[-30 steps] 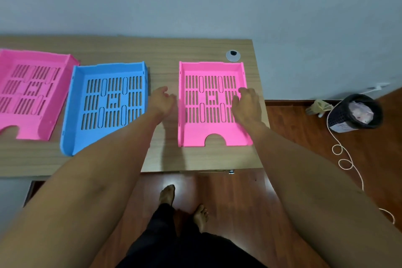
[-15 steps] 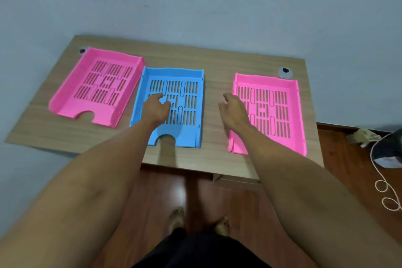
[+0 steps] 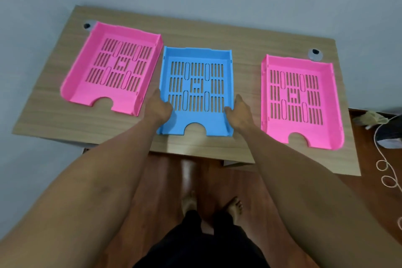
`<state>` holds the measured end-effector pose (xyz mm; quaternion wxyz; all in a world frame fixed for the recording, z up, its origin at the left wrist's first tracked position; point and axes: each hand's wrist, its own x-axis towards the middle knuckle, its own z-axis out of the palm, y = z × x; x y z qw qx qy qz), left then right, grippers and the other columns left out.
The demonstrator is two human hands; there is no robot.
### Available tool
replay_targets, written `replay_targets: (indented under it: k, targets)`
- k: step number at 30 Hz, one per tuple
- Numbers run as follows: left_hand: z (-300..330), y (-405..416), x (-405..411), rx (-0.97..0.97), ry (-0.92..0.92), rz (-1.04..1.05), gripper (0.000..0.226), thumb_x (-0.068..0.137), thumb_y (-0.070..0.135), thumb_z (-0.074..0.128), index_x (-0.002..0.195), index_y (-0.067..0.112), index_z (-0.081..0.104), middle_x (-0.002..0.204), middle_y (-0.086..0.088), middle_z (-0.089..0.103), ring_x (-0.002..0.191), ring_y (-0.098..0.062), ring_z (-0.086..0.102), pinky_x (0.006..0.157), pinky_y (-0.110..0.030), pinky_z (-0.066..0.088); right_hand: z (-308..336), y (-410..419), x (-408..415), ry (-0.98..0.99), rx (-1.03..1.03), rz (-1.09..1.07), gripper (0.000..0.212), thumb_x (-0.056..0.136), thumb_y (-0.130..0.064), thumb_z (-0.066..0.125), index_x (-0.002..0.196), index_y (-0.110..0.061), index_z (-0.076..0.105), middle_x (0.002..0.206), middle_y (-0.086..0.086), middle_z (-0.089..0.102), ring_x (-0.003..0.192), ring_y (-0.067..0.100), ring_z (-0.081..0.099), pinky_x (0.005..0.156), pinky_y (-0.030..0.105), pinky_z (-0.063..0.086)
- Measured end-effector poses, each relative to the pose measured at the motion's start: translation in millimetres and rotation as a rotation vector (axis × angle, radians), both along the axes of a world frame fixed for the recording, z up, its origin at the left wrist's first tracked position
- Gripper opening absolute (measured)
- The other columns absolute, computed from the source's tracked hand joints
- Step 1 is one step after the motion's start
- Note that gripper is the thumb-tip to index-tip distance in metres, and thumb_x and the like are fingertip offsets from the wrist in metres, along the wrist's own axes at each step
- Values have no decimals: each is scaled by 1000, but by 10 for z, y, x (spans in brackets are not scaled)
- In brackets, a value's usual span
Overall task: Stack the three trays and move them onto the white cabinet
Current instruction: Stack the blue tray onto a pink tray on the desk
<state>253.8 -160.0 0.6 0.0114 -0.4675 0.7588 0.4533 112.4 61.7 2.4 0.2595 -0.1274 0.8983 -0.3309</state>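
Three slotted plastic trays lie flat on a wooden desk. A blue tray sits in the middle, with a pink tray to its left and another pink tray to its right. My left hand grips the blue tray's left wall near the front, thumb over the rim. My right hand grips its right wall at the same depth. The left pink tray nearly touches the blue one; the right pink tray stands apart. No white cabinet is in view.
Two round cable grommets sit at the desk's back corners, one at the left and one at the right. A white cord coils on the wooden floor to the right, beside a dark object. A grey wall stands behind the desk.
Both hands left the right pink tray and moved left to the blue tray. They now clasp its two side walls. The view has swung left and now shows all three trays.
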Motion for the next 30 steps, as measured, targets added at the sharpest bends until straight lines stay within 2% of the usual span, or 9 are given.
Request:
replay_targets:
  k: [2,4,7,11,14,18,21,24,30]
  targets:
    - [-75,-51,2,-7,-14,8,55,95,-2,54,147,11,43,142,-11,60,128,-32,60,107,-50,51,-65,-34,14,-4,31,-39,24,104,-8,46,128,-7,53,117,8,67,88,22,62,67,28,53]
    - [-75,-41,-8,-5,-36,23,42,95,-7,50,135,7,50,127,-10,65,115,-28,65,99,-42,56,-111,-57,23,-3,40,-73,28,103,-2,41,126,-5,56,117,12,68,88,24,63,77,37,57]
    - [-33,-30,-25,-29,-46,26,32,97,-9,48,125,4,56,108,-6,63,100,-26,65,86,-34,56,-110,-82,23,11,20,-121,32,102,3,39,127,-4,57,114,8,67,91,23,62,80,33,53]
    - [149,-11,-88,-54,8,2,36,98,-9,49,130,4,56,114,-9,65,99,-23,63,86,-31,53,55,-78,-2,22,-35,-168,34,101,4,39,127,-5,59,114,9,68,94,25,64,84,35,55]
    - [341,11,-198,-41,66,-28,36,98,-6,51,132,4,55,115,-9,66,96,-22,62,84,-32,54,242,0,-70,45,-85,-191,32,101,5,40,125,-5,59,107,6,65,96,26,66,81,32,54]
    - [553,71,-416,-69,134,-80,32,95,0,54,124,8,62,117,-8,71,97,-25,69,77,-33,55,534,201,-222,90,-108,-221,35,102,6,42,132,-3,56,115,11,66,94,23,62,84,31,54]
    - [720,256,-621,-68,164,-121,29,95,4,56,122,11,65,116,-5,73,97,-24,72,76,-36,60,712,433,-384,126,-96,-245,35,101,7,43,132,-2,55,119,13,68,97,27,65,85,35,57]
    - [888,570,-820,-117,187,-147,32,92,1,53,120,6,68,112,-5,72,97,-25,71,83,-40,61,838,735,-557,127,-93,-282,30,101,6,43,126,-2,57,115,14,69,93,28,67,73,34,58]
    - [947,1251,-1210,-132,192,-193,33,86,-1,51,113,3,69,110,-13,75,94,-30,71,73,-35,55,948,1461,-891,137,-70,-318,29,104,1,42,125,-6,60,108,9,69,86,25,66,67,33,56]
